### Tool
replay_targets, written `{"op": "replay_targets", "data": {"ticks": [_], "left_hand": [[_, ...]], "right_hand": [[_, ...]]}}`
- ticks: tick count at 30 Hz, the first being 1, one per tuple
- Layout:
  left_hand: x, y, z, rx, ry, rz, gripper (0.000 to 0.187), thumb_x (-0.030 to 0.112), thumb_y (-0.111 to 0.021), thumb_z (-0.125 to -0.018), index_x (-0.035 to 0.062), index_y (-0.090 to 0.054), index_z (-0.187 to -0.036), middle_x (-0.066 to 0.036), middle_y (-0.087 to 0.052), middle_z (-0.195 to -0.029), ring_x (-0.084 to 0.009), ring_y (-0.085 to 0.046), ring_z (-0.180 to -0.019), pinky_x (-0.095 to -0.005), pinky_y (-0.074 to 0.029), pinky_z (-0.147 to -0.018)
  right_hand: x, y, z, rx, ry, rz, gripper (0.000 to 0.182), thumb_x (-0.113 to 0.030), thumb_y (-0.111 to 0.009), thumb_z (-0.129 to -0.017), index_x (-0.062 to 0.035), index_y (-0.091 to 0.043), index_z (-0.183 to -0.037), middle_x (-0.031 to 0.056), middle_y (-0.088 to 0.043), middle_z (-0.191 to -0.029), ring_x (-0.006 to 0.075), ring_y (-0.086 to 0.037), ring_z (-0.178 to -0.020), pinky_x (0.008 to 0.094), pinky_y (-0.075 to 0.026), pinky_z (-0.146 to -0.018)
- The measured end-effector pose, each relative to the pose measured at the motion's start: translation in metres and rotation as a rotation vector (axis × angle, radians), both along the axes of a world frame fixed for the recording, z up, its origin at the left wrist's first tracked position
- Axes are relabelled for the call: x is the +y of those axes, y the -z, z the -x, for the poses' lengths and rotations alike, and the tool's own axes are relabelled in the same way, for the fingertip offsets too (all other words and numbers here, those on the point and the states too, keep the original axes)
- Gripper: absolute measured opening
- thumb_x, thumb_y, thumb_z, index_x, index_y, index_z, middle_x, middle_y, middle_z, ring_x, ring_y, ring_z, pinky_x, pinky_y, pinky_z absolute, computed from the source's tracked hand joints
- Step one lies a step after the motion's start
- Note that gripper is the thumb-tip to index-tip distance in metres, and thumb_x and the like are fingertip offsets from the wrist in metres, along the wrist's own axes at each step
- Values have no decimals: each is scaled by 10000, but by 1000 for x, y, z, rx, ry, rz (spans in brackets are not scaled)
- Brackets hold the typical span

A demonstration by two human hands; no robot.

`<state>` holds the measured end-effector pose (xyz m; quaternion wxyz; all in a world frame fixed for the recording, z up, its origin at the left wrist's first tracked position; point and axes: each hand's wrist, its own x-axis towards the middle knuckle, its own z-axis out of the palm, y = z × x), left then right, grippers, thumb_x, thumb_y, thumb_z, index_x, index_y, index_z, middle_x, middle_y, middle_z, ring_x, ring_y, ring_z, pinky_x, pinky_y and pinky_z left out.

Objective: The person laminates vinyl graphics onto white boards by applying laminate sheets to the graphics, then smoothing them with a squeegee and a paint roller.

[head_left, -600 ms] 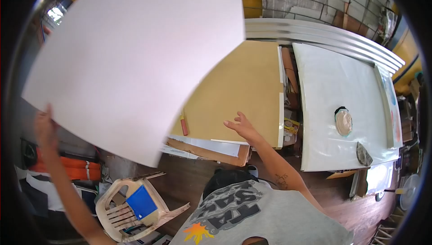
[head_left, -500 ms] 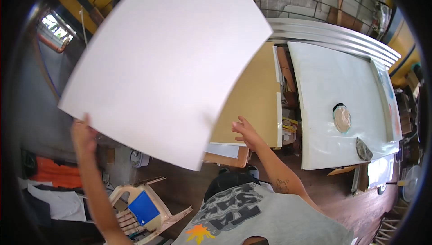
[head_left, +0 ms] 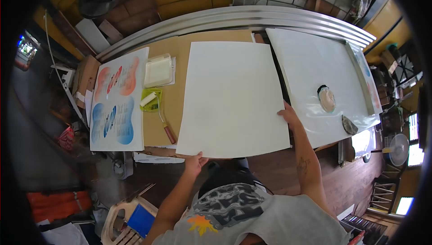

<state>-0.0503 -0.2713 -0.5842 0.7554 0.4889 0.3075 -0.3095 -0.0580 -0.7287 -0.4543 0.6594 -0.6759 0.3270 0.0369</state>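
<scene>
A large blank white sheet [head_left: 234,96] lies over the brown board [head_left: 177,42] on the table in front of me. My left hand [head_left: 194,163] pinches its near edge close to the left corner. At the sheet's right edge, above the near right corner, my right hand [head_left: 289,115] grips it with the fingers at the border. Left of the sheet are a paint roller [head_left: 155,105] with a wooden handle, resting on a small green tray [head_left: 146,93], and a shallow tub of whitish material [head_left: 158,70].
Printed sheets with red and blue shapes [head_left: 118,103] lie at the far left. On the right, a plastic-covered board [head_left: 310,74] carries a round lidded container [head_left: 326,98] and a stone [head_left: 348,124]. Metal channels [head_left: 252,17] run along the back. A plastic chair [head_left: 119,215] stands below left.
The white sheet, earlier raised at the left in my left hand, has come down and right onto the brown board. My right hand, open before, has moved right and taken the sheet's right edge.
</scene>
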Motion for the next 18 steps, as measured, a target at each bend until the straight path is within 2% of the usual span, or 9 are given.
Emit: {"op": "replay_targets", "data": {"ticks": [4, 6, 7, 9, 10, 12, 13, 17, 18], "left_hand": [[-12, 29, 3, 135, -5, -63, 216, 24, -610, -939, -35, -552, -1139, -127, -627, -973, -247, -672, -757, -394, -644, -689], [-22, 32, 1, 135, 25, -81, 194, 30, -615, -940, -19, -563, -1121, -115, -619, -966, -241, -664, -768, -393, -644, -707], [-25, 34, -4, 125, 54, -108, 172, 37, -620, -942, -2, -575, -1103, -102, -612, -959, -236, -656, -778, -393, -645, -726], [-33, 37, -7, 137, 24, -67, 156, 41, -620, -943, 2, -584, -1089, -101, -618, -957, -230, -657, -795, -387, -641, -729], [-36, 38, -7, 150, -17, -34, 140, 46, -621, -943, 7, -593, -1075, -101, -624, -955, -225, -659, -811, -382, -638, -732], [-36, 44, -6, 146, -7, 8, 150, 58, -632, -940, 26, -597, -1083, -93, -635, -968, -214, -663, -823, -367, -630, -720], [-35, 48, -5, 139, 0, 44, 162, 70, -643, -936, 46, -602, -1091, -85, -646, -982, -202, -668, -834, -352, -622, -709], [-35, 65, -8, 182, -48, 213, 188, 118, -665, -933, 94, -613, -1112, -50, -674, -999, -174, -682, -824, -328, -602, -693], [-35, 66, -7, 133, 43, 214, 198, 136, -670, -932, 107, -617, -1121, -38, -685, -987, -170, -689, -820, -324, -599, -695]], "right_hand": [[24, -13, -27, -54, -74, 185, 850, 43, -561, -748, -106, -307, -1545, 170, -587, -1325, 286, -584, -1181, 362, -458, -1013], [56, -13, -46, -135, -90, 322, 945, 28, -607, -719, -99, -215, -1569, 194, -491, -1433, 312, -501, -1293, 362, -413, -1064], [76, -9, -56, -195, -140, 365, 1018, 1, -649, -727, -92, -105, -1583, 218, -339, -1537, 329, -362, -1411, 384, -343, -1129], [122, 7, -70, -171, -262, 833, 1120, -215, -786, -750, -74, -45, -1578, 270, -205, -1577, 426, -217, -1456, 448, -224, -1199], [149, 9, -76, -201, -272, 918, 1149, -356, -808, -750, -74, -62, -1577, 328, -175, -1562, 499, -213, -1432, 497, -241, -1183], [207, 3, -83, -210, -309, 977, 1143, -610, -719, -772, -123, -83, -1586, 345, -68, -1581, 578, -132, -1425, 703, -177, -1104], [232, -5, -85, -201, -370, 988, 1117, -659, -678, -781, -163, -91, -1592, 339, -24, -1589, 583, -62, -1438, 745, -129, -1084], [287, -13, -110, -163, -623, 1046, 969, -679, -577, -842, -164, -209, -1576, 307, -28, -1601, 543, -74, -1453, 682, -147, -1120], [294, -7, -117, -137, -652, 1080, 937, -662, -565, -860, -169, -214, -1575, 297, -33, -1605, 528, -89, -1455, 669, -163, -1120]]}}
